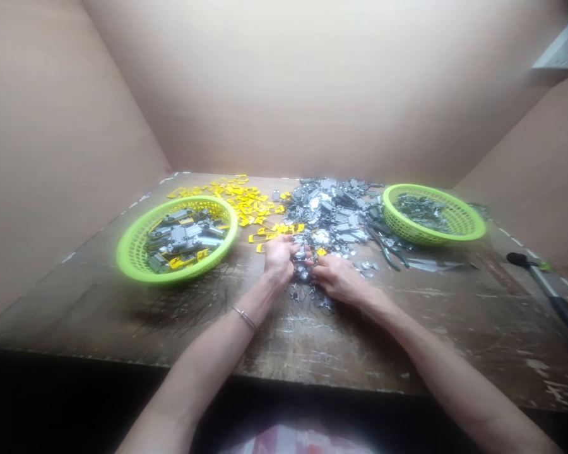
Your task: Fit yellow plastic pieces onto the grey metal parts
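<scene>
My left hand [280,257] is closed around a small grey plastic part [300,252] at the middle of the table. Just to its right, my right hand [332,275] has its fingers pinched together by that part; whatever sits between them is too small to make out. Small silvery pieces [303,272] lie between my hands, with a few tiny ones [322,302] scattered nearer to me. Beyond my fingers spreads a heap of grey and silver plastic parts [331,205]. Yellow frame-shaped parts [269,233] lie beside and behind my left hand.
At left stands a green basket [127,261] of grey and yellow parts. Another green basket [476,230] at right holds small dark pieces. Pliers [388,252] rest by the heap. A black-handled tool [565,315] lies at the right edge. Walls enclose the table [194,334].
</scene>
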The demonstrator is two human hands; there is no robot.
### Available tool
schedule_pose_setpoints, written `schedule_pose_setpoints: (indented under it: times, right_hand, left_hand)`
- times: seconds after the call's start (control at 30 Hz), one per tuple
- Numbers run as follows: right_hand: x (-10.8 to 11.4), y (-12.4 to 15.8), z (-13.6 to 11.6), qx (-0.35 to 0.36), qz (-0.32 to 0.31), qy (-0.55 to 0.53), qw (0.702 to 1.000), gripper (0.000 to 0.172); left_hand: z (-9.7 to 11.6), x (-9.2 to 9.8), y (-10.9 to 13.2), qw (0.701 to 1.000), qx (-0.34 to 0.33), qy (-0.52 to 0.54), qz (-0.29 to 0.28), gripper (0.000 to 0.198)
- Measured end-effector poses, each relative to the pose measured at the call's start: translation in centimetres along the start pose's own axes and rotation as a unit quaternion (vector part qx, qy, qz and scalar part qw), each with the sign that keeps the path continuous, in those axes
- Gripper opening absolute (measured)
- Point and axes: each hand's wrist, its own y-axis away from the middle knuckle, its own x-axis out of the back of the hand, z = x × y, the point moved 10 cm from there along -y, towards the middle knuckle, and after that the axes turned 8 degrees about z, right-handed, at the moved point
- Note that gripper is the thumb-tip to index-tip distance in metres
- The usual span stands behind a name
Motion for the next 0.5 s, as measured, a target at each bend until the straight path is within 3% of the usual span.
schedule_pose_setpoints:
  times: [0.13,0.33,0.4,0.5]
  right_hand:
    - [1.1,-0.1,0.4,-0.023,0.049,-0.04,0.998,0.015]
    - [5.4,0.2,1.6,-0.099,0.244,-0.094,0.96,0.02]
    - [5.8,0.2,1.0,-0.083,0.26,-0.073,0.959,0.024]
    - [5.1,0.1,0.4,-0.057,0.235,-0.046,0.969,0.021]
  left_hand:
    - [-0.2,-0.1,0.0,1.0,0.006,0.011,-0.004,0.024]
    - [-0.2,-1.1,0.9,0.999,-0.032,0.02,-0.022,0.02]
    - [-0.6,-1.4,1.2,0.998,-0.043,0.021,-0.027,0.02]
    - [-1.4,-1.5,1.3,0.998,-0.046,0.016,-0.031,0.02]
